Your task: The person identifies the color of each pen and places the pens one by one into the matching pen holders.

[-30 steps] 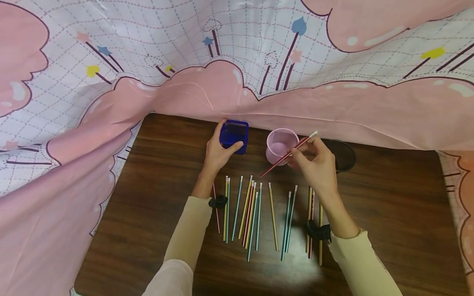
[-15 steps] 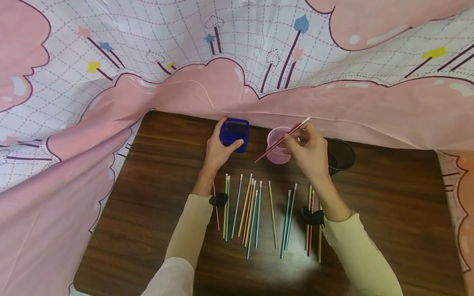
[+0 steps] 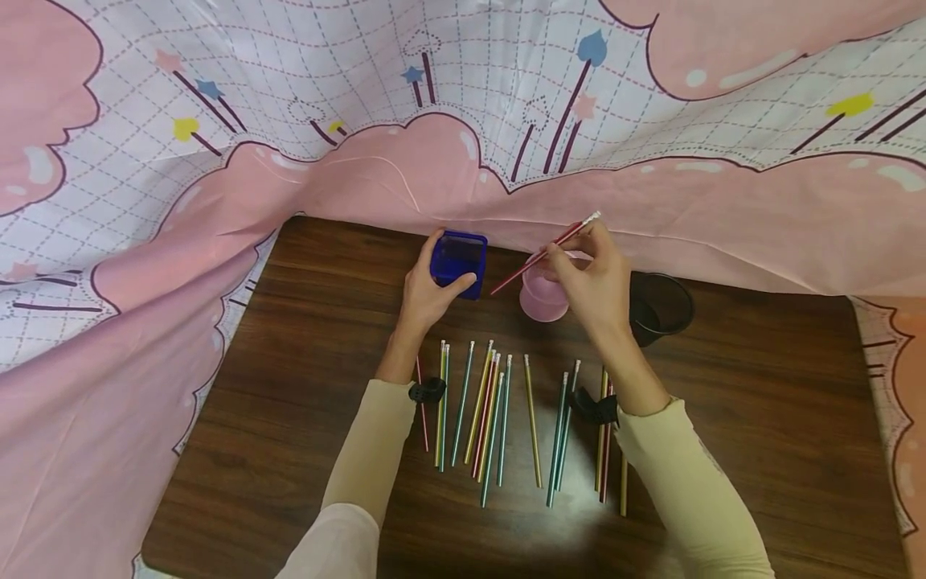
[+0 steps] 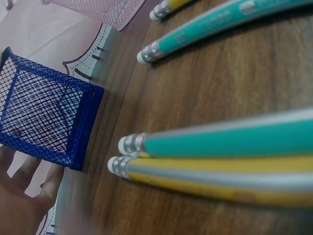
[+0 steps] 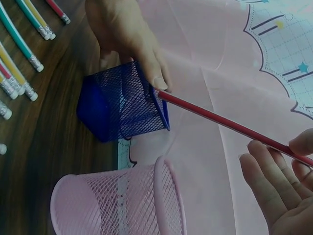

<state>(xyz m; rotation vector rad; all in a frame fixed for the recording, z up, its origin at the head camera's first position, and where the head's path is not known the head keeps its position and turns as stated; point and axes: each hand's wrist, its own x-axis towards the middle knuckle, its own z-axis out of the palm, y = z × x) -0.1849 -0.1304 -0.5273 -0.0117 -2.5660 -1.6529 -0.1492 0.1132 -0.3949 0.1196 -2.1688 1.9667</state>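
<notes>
Cloth [image 3: 362, 185] with pink clouds and dashed grid behind a dark wooden table [image 3: 289, 362]

Left of the pink cup [image 3: 542, 304], a hand could pass over bare table [image 3: 501, 322] before meeting the blue holder [image 3: 457, 265] and the left hand [image 3: 428, 296] gripping it, but the red pencil [image 3: 515, 277] slants over that gap. The right hand [image 3: 596, 281] covers the cup's right edge, the black cup [image 3: 660, 307] standing beyond. In front, pencils [image 3: 534, 426] crowd the wood. Behind the cup hangs cloth [image 3: 665, 229]; I can't quite judge how close.
</notes>
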